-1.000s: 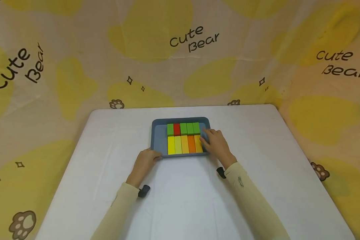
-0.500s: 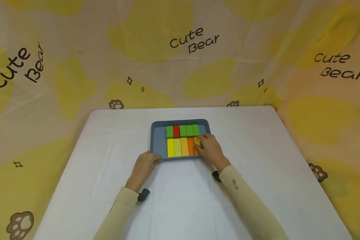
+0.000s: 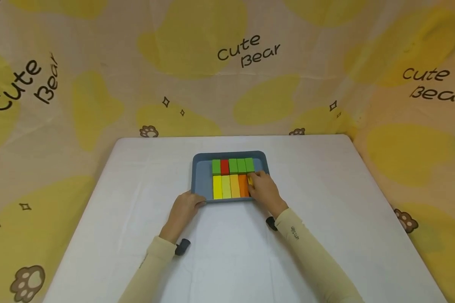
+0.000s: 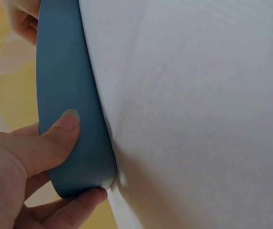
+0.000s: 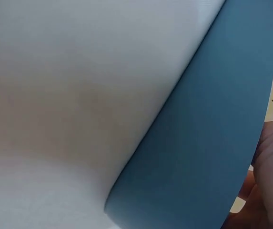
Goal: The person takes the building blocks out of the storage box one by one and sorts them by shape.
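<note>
Grips blue tray (image 3: 202, 176) by near left corner with left hand (image 3: 183, 211); with right hand (image 3: 264, 189), pinches amber block (image 3: 250, 181) inside tray, just right of orange block (image 3: 243, 186).

Tray (image 3: 202, 179) is blue, blocks (image 3: 234, 186) grn, red, yel & orng, table (image 3: 227, 252) wht, backdrop (image 3: 227, 86) yel-blotched.

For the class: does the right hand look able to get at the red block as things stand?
Probably yes: nothing covers the red block and the right hand is close by, though it pinches a yellow block and green blocks sit close on either side.
</note>
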Demonstrator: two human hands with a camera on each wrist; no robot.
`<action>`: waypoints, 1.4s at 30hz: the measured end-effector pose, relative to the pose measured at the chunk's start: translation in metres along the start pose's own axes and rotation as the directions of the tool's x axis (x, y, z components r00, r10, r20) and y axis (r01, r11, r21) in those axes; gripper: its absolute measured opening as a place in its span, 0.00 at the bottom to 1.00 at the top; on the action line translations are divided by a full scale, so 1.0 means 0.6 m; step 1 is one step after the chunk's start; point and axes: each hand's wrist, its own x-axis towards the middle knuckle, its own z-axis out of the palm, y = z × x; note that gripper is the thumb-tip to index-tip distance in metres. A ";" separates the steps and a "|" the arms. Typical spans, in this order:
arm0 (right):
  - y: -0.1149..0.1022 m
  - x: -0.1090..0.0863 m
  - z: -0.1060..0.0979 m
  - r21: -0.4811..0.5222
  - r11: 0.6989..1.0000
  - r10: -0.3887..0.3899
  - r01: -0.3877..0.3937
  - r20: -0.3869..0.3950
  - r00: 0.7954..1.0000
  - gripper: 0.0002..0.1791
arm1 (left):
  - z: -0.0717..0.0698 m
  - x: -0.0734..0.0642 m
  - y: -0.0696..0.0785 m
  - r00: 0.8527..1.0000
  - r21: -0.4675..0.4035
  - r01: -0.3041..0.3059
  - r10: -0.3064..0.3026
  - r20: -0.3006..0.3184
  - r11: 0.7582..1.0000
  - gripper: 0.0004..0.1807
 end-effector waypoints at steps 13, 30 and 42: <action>-0.011 0.009 0.004 -0.064 0.997 0.047 -0.045 0.031 0.998 0.23 | 0.000 0.001 0.002 1.000 0.033 0.000 0.000 0.002 0.999 0.05; -0.011 0.011 0.001 -0.053 0.997 0.059 -0.059 0.015 0.998 0.20 | 0.001 -0.002 0.005 1.000 0.017 0.012 -0.012 0.004 1.000 0.05; -0.012 0.005 -0.028 0.004 0.999 0.041 -0.041 -0.029 0.999 0.24 | 0.003 -0.002 0.002 1.000 0.010 0.018 -0.018 -0.010 1.000 0.05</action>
